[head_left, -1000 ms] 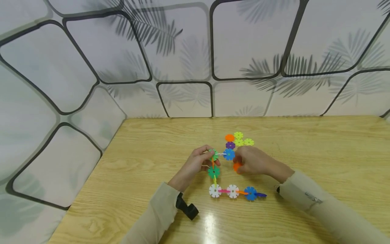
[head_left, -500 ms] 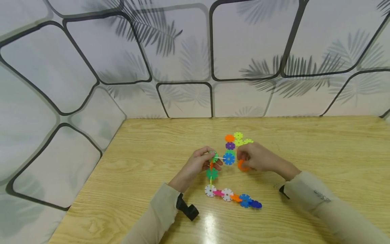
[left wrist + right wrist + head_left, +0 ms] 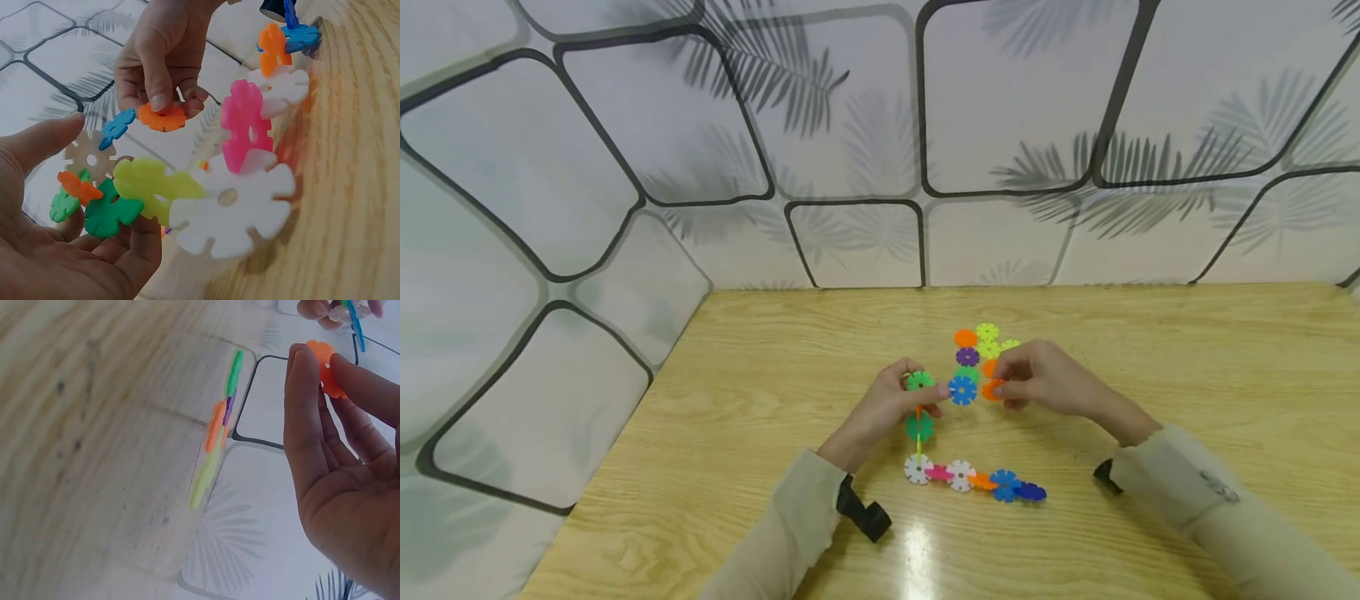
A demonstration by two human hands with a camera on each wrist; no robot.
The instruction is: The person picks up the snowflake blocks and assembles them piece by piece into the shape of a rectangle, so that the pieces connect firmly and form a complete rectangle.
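Observation:
My left hand (image 3: pixel 887 404) holds a bent chain of slotted plastic snowflake discs, with the green disc (image 3: pixel 919 382) between its thumb and fingers. The left thumb points toward the blue disc (image 3: pixel 962 390) at the chain's upper end. Between right thumb and fingertips, my right hand (image 3: pixel 1056 383) pinches a loose orange disc (image 3: pixel 326 365), close to that blue disc but apart from it in the left wrist view. The chain runs down through a dark green disc (image 3: pixel 919 427) to a white disc (image 3: pixel 234 203), then right to a dark blue one (image 3: pixel 1031 492).
Behind the hands, several loose discs lie on the wooden table (image 3: pixel 790 358): yellow-green (image 3: pixel 987 332), orange (image 3: pixel 966 338), purple (image 3: pixel 967 357) and others partly covered by the right hand. A patterned wall (image 3: pixel 865 242) borders the table's back and left sides.
The right hand first drew the orange disc away from the chain, then raised it beside the blue disc. My left thumb has slid right toward the blue disc, and the chain's lower arm has tilted downward.

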